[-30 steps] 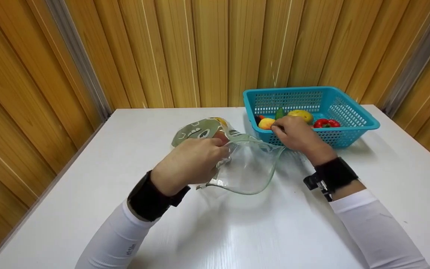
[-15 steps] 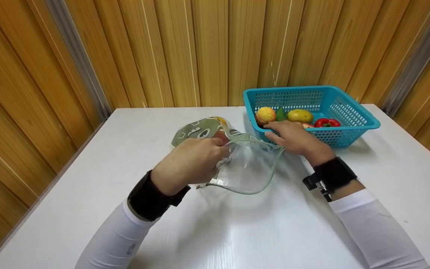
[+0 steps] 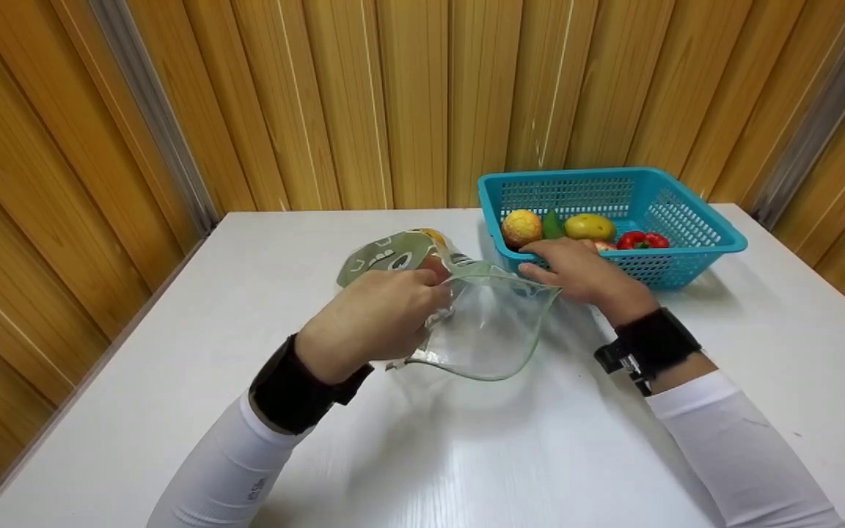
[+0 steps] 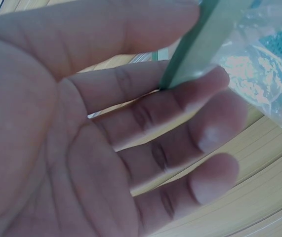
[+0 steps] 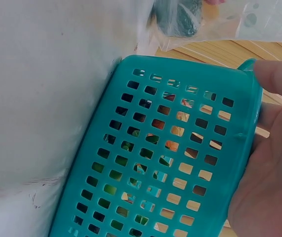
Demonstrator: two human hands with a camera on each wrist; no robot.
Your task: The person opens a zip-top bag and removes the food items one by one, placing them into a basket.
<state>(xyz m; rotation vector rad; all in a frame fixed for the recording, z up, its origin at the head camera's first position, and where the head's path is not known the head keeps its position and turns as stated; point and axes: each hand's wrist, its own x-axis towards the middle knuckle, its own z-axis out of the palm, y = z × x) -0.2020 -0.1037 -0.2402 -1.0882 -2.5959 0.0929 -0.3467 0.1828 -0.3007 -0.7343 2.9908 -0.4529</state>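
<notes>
In the head view my left hand (image 3: 375, 319) pinches the green-edged mouth of a clear plastic bag (image 3: 492, 330) printed with a cartoon face. The left wrist view has the green edge (image 4: 187, 54) between thumb and index, the other fingers loosely bent. Inside the bag a dark green item (image 5: 180, 17) shows in the right wrist view. My right hand (image 3: 584, 275) grips the front rim of a turquoise basket (image 3: 708, 220), thumb outside and fingers reaching over; their tips are hidden. Nearest those fingers lies a yellow-red round fruit (image 3: 521, 229).
A yellow mango-like fruit (image 3: 590, 227), a green item (image 3: 552, 225) and a red bell pepper (image 3: 642, 240) lie in the basket too. The white table (image 3: 261, 293) meets wood-patterned panels (image 3: 408, 110) at the back.
The yellow-red fruit sits farther back in the basket than one second ago. My right hand has come off it and lowered onto the front rim. The left hand and bag stay put.
</notes>
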